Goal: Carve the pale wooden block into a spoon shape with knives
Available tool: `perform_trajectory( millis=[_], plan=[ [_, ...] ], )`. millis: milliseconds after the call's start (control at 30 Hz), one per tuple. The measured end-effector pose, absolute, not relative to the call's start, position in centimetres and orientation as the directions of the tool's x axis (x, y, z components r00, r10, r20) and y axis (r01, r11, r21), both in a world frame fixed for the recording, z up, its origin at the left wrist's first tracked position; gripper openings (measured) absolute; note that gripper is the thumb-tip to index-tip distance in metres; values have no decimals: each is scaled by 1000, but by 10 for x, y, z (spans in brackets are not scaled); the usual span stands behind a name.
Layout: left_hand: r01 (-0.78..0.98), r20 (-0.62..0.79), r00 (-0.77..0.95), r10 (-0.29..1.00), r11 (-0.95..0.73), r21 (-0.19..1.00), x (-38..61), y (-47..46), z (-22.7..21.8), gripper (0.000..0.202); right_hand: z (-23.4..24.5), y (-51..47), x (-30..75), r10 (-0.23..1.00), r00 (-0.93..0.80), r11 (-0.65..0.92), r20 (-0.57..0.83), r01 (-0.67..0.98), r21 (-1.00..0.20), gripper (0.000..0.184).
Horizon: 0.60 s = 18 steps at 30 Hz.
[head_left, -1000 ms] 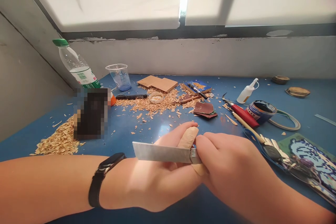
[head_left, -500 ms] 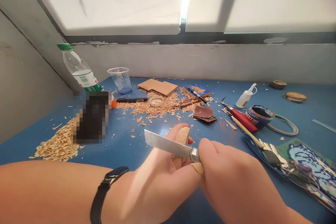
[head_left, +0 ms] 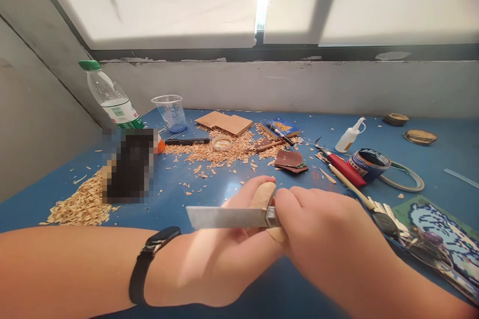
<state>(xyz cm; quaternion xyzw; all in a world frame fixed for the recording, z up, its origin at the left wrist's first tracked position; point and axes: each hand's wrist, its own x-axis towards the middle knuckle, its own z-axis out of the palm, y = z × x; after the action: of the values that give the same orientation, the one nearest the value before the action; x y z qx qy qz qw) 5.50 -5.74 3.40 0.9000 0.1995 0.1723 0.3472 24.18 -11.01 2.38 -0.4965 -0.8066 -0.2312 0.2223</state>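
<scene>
My left hand (head_left: 224,264), with a black watch on its wrist, is closed around a small pale wooden piece (head_left: 265,195) whose rounded end sticks up between the fingers. My right hand (head_left: 322,229) grips the handle of a flat steel blade (head_left: 228,217). The blade lies level across the wood and points left, its edge against the piece. Both hands hover low over the blue table (head_left: 209,184) near its front edge.
Wood shavings (head_left: 84,204) lie heaped at the left and scattered at the middle. A plastic bottle (head_left: 112,97), a clear cup (head_left: 170,109), wooden blocks (head_left: 224,122), a glue bottle (head_left: 350,135), a red-handled tool (head_left: 342,164), a tape roll (head_left: 370,162) and keys (head_left: 389,219) surround the hands.
The blade swung from tilted up-left back to level and its tip moved left. The wooden piece rose slightly in my left hand.
</scene>
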Motion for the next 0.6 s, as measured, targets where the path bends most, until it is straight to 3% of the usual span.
perform_trajectory(
  millis=[100,167,233,333,500,600],
  plan=[
    [210,143,713,687,-403,891,62,-68,23,5,22,-115,235,729,-319,293,605,945,145,24],
    [127,51,663,747,-179,976,67,-74,18,10,21,-117,234,739,-291,266,608,955,134,26],
    [77,40,659,751,-120,990,68,-75,18,13,22,-117,236,741,-304,293,598,949,119,27],
    [157,119,725,678,-331,931,64,-69,23,7,25,-115,241,741,-378,396,554,913,94,25],
    [335,127,810,573,-629,702,49,-64,30,34,35,-115,247,719,-497,512,485,851,114,23],
    [399,78,834,547,-694,599,48,-68,32,47,39,-117,246,721,-479,480,500,866,138,27]
  ],
)
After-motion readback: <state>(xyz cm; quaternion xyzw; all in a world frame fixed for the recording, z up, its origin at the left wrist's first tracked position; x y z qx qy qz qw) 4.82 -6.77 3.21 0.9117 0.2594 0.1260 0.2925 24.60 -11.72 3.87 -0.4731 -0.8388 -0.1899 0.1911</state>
